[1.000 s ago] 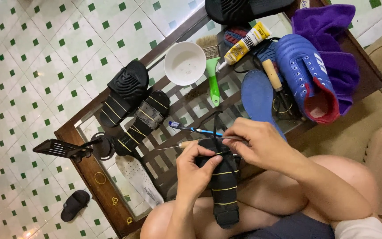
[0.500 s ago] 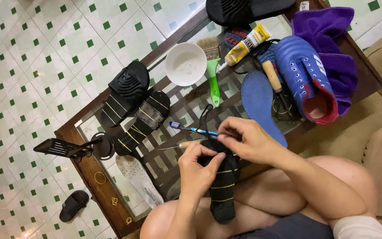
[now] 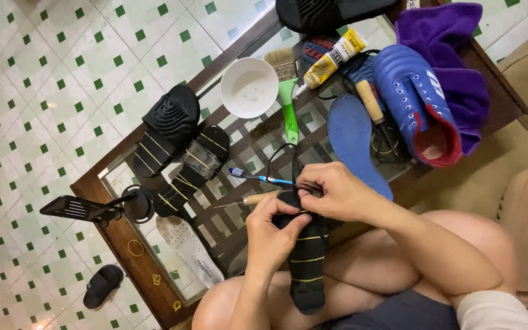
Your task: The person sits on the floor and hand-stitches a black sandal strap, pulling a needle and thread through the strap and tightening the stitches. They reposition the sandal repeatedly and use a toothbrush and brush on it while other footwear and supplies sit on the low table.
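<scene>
Now, both hands on the black shoe

We work over our knees at the table's [image 3: 131, 252] near edge; little free room remains on the glass, crowded by black sandals [image 3: 172, 131] at ten o'clock, a white bowl [image 3: 249, 87] at twelve and a blue shoe [image 3: 420, 104] at two. The black shoe [image 3: 305, 260], dark with yellow stitch lines, stands lengthwise between our thighs. Our left hand [image 3: 271, 235] is clenched around its upper part. Our right hand [image 3: 336, 192] pinches a black thread [image 3: 282, 157] at its top, near a toothbrush [image 3: 258, 177] and an awl [image 3: 249, 200].

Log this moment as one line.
left hand grips black sole | right hand pinches thread at its top | awl beside | glass table
</scene>
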